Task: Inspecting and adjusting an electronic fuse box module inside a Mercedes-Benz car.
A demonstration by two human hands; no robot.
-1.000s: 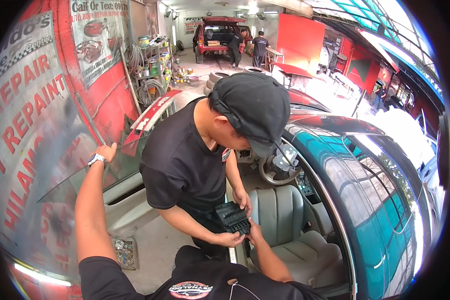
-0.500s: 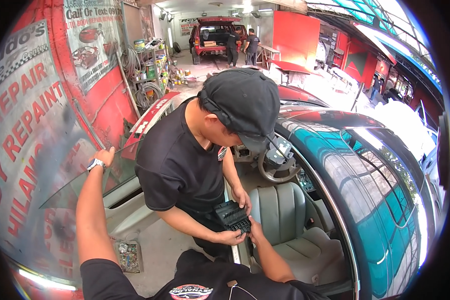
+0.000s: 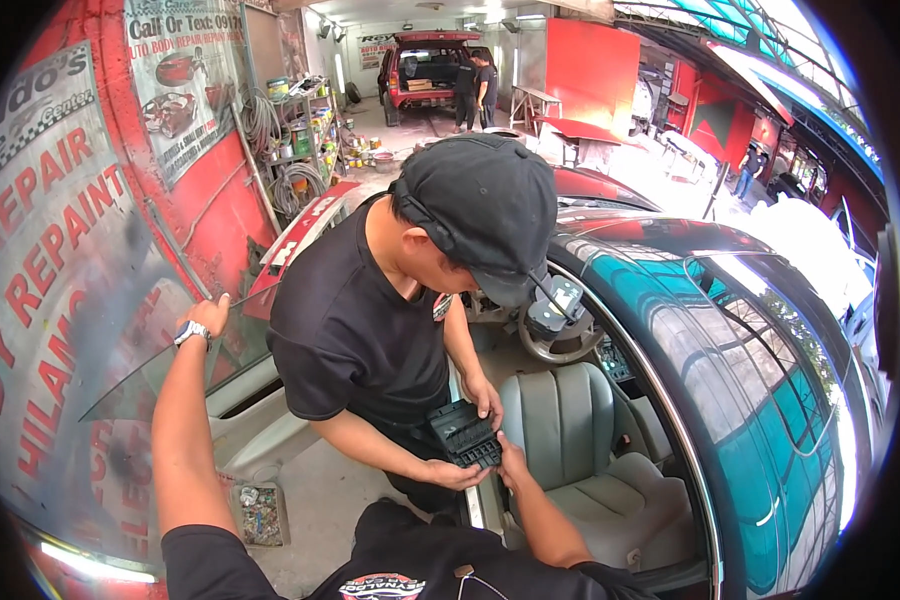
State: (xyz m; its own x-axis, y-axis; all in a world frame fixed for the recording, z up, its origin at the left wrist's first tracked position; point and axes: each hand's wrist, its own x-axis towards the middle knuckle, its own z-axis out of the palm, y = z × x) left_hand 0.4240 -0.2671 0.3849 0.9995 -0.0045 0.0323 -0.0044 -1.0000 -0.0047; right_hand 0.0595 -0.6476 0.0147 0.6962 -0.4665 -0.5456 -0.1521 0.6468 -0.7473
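Observation:
A co-worker in a black cap and shirt (image 3: 360, 310) stands in front of me and holds an open black plastic case (image 3: 465, 435) with rows of small compartments. My right hand (image 3: 513, 463) is closed at the case's right edge, beside the co-worker's fingers; some of my fingertips are hidden. Stretched out to the left, my left hand (image 3: 208, 318) grips the upper edge of a car door's window glass (image 3: 160, 370). A metal watch (image 3: 192, 332) is on that wrist.
To the right is a dark car (image 3: 730, 400) with a grey seat (image 3: 570, 420) and a steering wheel (image 3: 560, 335). A box of small parts (image 3: 260, 515) sits on the floor. Shelves (image 3: 305, 140) line the left wall; a red vehicle (image 3: 430, 80) stands far back.
My hands, the co-worker and the case keep nearly the same places. Far back, a person beside the red vehicle has moved left, closer to another person. The view has shifted slightly.

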